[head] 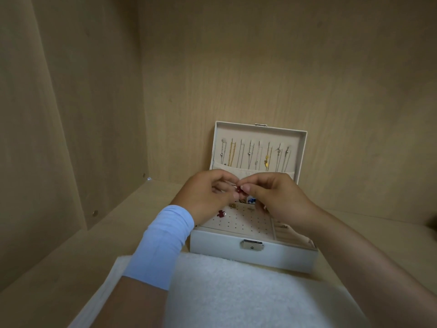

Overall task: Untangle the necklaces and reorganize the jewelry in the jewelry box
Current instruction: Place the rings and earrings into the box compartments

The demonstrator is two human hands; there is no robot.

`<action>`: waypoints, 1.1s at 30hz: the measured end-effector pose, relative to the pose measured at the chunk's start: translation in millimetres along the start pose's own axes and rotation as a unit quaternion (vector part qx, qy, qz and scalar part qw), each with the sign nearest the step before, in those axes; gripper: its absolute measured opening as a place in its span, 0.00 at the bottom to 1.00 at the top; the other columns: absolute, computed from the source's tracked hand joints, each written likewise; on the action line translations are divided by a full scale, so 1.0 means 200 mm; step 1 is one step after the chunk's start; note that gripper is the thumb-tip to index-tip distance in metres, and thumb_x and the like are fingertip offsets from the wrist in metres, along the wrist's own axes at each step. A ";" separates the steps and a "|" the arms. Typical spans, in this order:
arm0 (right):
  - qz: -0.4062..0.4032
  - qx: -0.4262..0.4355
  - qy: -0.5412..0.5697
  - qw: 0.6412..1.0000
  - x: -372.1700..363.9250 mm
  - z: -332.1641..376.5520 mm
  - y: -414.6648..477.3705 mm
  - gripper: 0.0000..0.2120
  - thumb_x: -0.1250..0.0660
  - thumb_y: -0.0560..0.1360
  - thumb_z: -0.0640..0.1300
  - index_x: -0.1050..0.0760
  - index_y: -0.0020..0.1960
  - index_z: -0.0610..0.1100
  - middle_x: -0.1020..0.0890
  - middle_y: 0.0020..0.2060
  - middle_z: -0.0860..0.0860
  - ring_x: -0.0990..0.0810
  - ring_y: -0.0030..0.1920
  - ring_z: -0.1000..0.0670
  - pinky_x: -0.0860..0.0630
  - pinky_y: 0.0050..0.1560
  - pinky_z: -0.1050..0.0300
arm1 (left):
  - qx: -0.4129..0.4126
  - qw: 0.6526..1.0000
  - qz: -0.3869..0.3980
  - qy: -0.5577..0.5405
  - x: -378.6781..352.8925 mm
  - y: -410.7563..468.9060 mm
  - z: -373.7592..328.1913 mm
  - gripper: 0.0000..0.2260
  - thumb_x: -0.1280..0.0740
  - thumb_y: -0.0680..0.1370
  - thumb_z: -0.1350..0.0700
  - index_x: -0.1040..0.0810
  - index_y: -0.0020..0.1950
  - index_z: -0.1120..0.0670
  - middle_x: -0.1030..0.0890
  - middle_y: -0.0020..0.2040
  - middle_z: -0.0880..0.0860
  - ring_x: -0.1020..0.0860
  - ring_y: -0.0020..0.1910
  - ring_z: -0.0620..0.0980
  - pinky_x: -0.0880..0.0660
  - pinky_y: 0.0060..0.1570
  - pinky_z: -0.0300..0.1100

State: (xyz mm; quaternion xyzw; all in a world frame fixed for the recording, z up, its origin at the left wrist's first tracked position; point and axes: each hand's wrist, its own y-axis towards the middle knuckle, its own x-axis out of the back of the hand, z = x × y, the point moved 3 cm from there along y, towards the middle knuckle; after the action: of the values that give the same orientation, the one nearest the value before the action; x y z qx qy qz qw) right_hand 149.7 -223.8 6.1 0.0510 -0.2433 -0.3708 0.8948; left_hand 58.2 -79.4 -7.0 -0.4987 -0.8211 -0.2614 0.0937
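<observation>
1. Where they meet over the box (pixel 224 253), left hand (pixel 205 197) and right hand (pixel 276 200) each pinch one small red piece (pixel 239 190), fingers curled close.
2. Necklaces (pixel 255 155) hang in the raised lid (pixel 279 129).
3. Box touches a towel (pixel 236 294).

We read no text, label, brand, number or sign anywhere. The metal clasp (pixel 252 245) on the front wall of the jewelry box (pixel 224 247) is too small and blurred for us to tell whether it bears a mark. Just above the box, the small red earring (pixel 239 190) pinched between the left hand (pixel 208 195) and the right hand (pixel 276 197) shows us no lettering either.
</observation>
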 end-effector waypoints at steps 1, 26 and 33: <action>-0.005 -0.006 0.013 1.000 -0.01 0.00 0.01 0.06 0.32 0.79 0.39 0.17 0.52 0.42 0.16 0.32 0.52 0.29 0.24 0.55 0.32 0.24 0.65 | 0.001 1.000 -0.004 -0.013 0.00 0.00 0.00 0.10 0.27 0.73 0.57 0.19 0.52 0.46 0.15 0.40 0.45 0.19 0.44 0.41 0.23 0.50 0.38; -0.110 0.121 -0.034 0.986 -0.02 0.05 0.01 0.02 0.25 0.72 0.45 0.14 0.44 0.49 0.14 0.37 0.56 0.23 0.26 0.49 0.23 0.30 0.59 | 0.051 0.993 -0.014 -0.105 0.03 -0.02 -0.02 0.05 0.30 0.76 0.55 0.15 0.49 0.49 0.15 0.40 0.45 0.22 0.38 0.41 0.25 0.43 0.36; -0.051 0.088 -0.041 0.994 -0.02 0.01 0.01 0.04 0.25 0.73 0.43 0.14 0.48 0.48 0.14 0.35 0.53 0.24 0.27 0.51 0.24 0.30 0.58 | 0.064 0.995 -0.034 -0.071 0.02 0.00 0.03 0.04 0.27 0.74 0.56 0.15 0.46 0.48 0.14 0.42 0.46 0.17 0.46 0.42 0.23 0.51 0.40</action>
State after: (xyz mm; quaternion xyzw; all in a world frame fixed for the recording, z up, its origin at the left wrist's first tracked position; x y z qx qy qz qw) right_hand 146.8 -219.5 5.5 0.1265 -0.3084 -0.3945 0.8563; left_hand 57.1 -73.5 -10.2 -0.4808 -0.8572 -0.1753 0.0582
